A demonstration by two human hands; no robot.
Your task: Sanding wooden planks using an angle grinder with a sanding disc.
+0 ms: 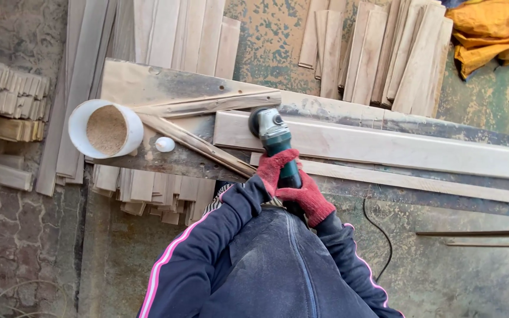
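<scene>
— Well, both gloved hands are wrapped tight round the angle grinder (pixel 275 138): left hand (pixel 275 166) nearer the head, right hand (pixel 308 197) behind it on the body.

— And the disc?

— Resting on the left end of the pale plank (pixel 384 147) on the workbench (pixel 148 82).

— Risk?

— I don't see a clamp on the plank; it could skid. The power cord (pixel 378 235) hanging near the legs might snag.

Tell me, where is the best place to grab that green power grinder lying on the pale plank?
Probably by its slim green body, coming from the near end, away from the disc. The grinder points its round head away from the person onto the plank, so the handle faces them. Both gloved hands, the left hand and the right hand, wrap it there, one behind the other.
</scene>
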